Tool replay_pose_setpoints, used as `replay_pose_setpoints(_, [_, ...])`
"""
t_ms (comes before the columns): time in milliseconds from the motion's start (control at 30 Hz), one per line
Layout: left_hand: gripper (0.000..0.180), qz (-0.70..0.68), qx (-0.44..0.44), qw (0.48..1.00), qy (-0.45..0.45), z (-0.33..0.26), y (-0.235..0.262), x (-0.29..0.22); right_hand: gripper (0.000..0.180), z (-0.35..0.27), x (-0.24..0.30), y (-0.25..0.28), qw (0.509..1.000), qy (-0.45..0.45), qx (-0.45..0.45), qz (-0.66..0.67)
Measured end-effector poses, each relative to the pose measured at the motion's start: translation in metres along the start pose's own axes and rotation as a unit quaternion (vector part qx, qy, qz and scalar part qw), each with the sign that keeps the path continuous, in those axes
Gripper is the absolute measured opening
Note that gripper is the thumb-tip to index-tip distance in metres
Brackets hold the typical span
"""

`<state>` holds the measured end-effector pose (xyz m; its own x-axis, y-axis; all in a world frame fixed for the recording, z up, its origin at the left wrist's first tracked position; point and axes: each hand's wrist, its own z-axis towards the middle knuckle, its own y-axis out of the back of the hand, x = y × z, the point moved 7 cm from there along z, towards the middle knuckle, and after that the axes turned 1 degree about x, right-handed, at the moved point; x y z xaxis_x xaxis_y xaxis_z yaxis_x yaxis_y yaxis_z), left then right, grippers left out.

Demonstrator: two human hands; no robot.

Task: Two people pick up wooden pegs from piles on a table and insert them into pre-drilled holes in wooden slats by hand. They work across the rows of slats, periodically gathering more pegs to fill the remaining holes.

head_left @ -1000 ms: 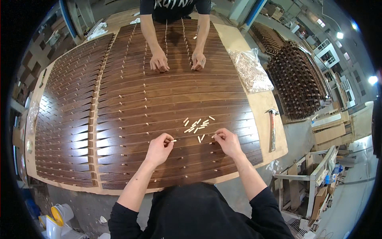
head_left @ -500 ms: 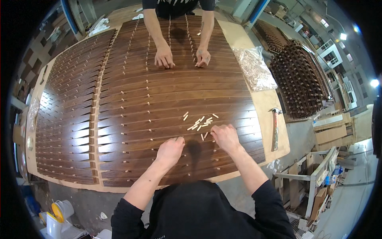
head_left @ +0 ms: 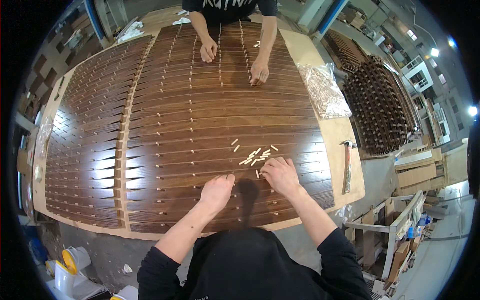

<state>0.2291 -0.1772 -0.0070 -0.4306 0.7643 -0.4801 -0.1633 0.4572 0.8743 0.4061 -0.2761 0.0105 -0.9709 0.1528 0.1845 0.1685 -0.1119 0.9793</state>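
Note:
Dark brown wooden slats [head_left: 250, 117] lie side by side as a wide panel, with rows of pale wooden dowels standing up from them. My left hand [head_left: 218, 192] is closed in a pinch at a dowel in the row nearest me; its fingers mostly cover that dowel. To its right, my right hand [head_left: 281, 175] bends its fingers down at the near edge of a loose pile of dowels [head_left: 252, 156], pinching one that is largely hidden. A single loose dowel [head_left: 257, 174] lies just left of those fingertips.
Across the panel a co-worker's two hands [head_left: 208, 51] work among dowel rows. A clear bag of dowels [head_left: 327, 95] and a claw hammer [head_left: 347, 165] rest on the board at right. Stacked slats [head_left: 382, 110] stand beyond; white buckets [head_left: 75, 260] sit at lower left.
My right fingers have closed over one of two dowels lying beside them. My left hand stays at nearly the same spot. The co-worker's hand on the left has drawn back, away from me.

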Motion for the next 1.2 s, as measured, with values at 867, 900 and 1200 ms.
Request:
replay_pose_setpoints(867, [0.023,-0.111,-0.027,0.991,0.067,0.049,0.025,0.001,0.009,0.046,-0.007,-0.003,0.977,-0.11,-0.107,0.149])
replay_pose_setpoints(900, [0.021,-0.107,-0.046,0.991,0.06,0.057,0.02,0.0,0.01,0.045,-0.016,0.002,0.966,-0.127,-0.119,0.191])
replay_pose_setpoints(1200, [0.01,-0.101,-0.092,0.989,0.065,0.07,-0.001,0.017,0.019,0.002,-0.065,-0.006,0.89,-0.313,-0.056,0.326])
